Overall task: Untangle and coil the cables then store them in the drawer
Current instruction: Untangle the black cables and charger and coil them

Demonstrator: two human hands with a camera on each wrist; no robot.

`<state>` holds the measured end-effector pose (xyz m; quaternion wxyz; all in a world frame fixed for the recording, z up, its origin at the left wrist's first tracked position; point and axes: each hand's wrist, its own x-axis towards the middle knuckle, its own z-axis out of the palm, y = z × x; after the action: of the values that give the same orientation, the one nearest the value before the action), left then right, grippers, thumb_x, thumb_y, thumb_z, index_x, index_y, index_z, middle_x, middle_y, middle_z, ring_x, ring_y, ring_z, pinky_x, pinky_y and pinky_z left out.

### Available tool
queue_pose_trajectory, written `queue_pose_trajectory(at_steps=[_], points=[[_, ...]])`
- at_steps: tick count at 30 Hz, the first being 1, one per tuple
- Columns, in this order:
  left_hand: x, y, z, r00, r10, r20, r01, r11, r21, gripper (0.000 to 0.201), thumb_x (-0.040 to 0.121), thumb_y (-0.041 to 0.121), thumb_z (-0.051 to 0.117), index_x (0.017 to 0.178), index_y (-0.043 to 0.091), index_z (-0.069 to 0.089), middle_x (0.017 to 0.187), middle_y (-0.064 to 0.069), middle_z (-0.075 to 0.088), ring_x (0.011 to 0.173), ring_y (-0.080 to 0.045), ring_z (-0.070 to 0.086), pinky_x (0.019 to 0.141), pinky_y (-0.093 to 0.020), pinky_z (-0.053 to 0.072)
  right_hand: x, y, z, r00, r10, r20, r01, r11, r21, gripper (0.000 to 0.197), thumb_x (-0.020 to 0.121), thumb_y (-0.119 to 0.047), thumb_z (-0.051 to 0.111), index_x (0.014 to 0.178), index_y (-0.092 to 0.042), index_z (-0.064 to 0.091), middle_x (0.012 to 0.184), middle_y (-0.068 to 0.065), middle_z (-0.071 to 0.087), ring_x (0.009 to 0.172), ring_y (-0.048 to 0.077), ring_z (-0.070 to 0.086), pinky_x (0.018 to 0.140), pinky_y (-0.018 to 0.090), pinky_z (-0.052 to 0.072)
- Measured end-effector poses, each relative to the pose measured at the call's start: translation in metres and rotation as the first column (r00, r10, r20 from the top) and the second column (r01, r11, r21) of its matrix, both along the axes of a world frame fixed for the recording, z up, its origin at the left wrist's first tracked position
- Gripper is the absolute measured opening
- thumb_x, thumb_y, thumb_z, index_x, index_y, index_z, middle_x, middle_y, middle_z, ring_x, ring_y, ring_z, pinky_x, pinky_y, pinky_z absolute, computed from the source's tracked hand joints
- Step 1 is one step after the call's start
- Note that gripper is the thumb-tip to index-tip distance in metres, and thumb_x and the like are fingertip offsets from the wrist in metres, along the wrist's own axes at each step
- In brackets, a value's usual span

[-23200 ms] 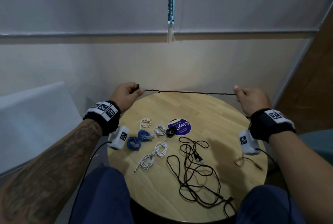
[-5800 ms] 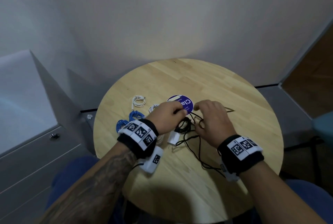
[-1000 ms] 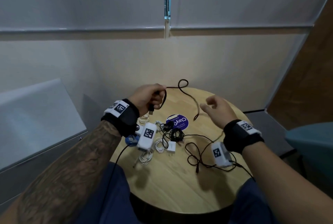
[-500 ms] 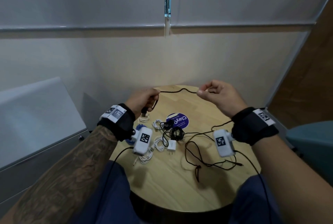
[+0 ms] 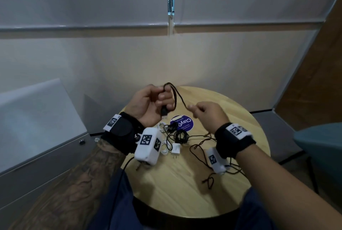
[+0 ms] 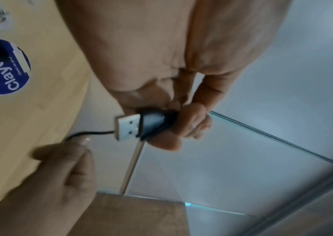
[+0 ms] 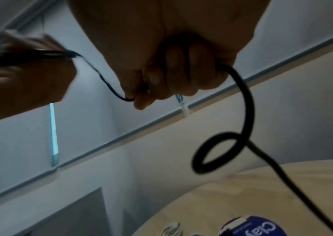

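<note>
Hands drawn closer since a moment ago: left hand (image 5: 151, 103) raised, grip clenched on black cable (image 5: 178, 96) plug; right hand (image 5: 207, 112) pinches the cable above the table (image 5: 185, 183)

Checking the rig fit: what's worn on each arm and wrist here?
Both bare forearms carry a black wrist strap with a white tag of black square markers: left black wrist strap, right black wrist strap. Under each wrist hangs a white camera box with the same markers, left, right, each trailing a thin black lead. The left forearm is tattooed.
</note>
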<state>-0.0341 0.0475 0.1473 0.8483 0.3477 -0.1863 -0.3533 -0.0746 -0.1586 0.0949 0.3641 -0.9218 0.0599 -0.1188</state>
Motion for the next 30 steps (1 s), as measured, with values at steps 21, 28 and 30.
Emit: queue_pose_trajectory(at_steps=[21, 28, 30], points=[[0.010, -0.030, -0.056, 0.665, 0.289, 0.689, -0.631, 0.710, 0.312, 0.018, 0.095, -0.001, 0.052, 0.092, 0.004, 0.069, 0.079, -0.005, 0.071, 0.072, -0.014, 0.067, 0.073, -0.027, 0.053, -0.027, 0.018, 0.031, 0.930, 0.310, 0.197, -0.322, 0.946, 0.030, 0.014, 0.092, -0.023, 0.065, 0.096, -0.023, 0.078, 0.079, -0.013, 0.074, 0.072, -0.001, 0.065, 0.073, 0.032, 0.055], [-0.007, -0.025, -0.033, 0.906, 0.014, 0.422, -0.240, 0.840, 0.487, 0.028, 0.098, 0.008, 0.036, 0.086, 0.002, 0.061, 0.059, -0.001, 0.042, 0.048, -0.011, 0.036, 0.057, -0.025, 0.044, -0.006, -0.004, 0.022, 0.912, 0.224, 0.344, -0.214, 0.975, -0.067, 0.012, 0.091, -0.027, 0.070, 0.100, -0.030, 0.077, 0.083, -0.018, 0.064, 0.077, 0.003, 0.058, 0.072, 0.027, 0.047], [-0.008, -0.021, -0.026, 0.965, 0.050, 0.257, -0.150, 0.911, 0.384, 0.025, 0.095, 0.010, 0.036, 0.086, 0.004, 0.058, 0.059, 0.001, 0.036, 0.048, -0.010, 0.031, 0.059, -0.027, 0.042, -0.004, 0.000, 0.015, 0.910, 0.204, 0.360, -0.224, 0.974, 0.016, 0.017, 0.094, -0.026, 0.066, 0.108, -0.028, 0.076, 0.086, -0.017, 0.065, 0.080, 0.000, 0.061, 0.072, 0.021, 0.047]])
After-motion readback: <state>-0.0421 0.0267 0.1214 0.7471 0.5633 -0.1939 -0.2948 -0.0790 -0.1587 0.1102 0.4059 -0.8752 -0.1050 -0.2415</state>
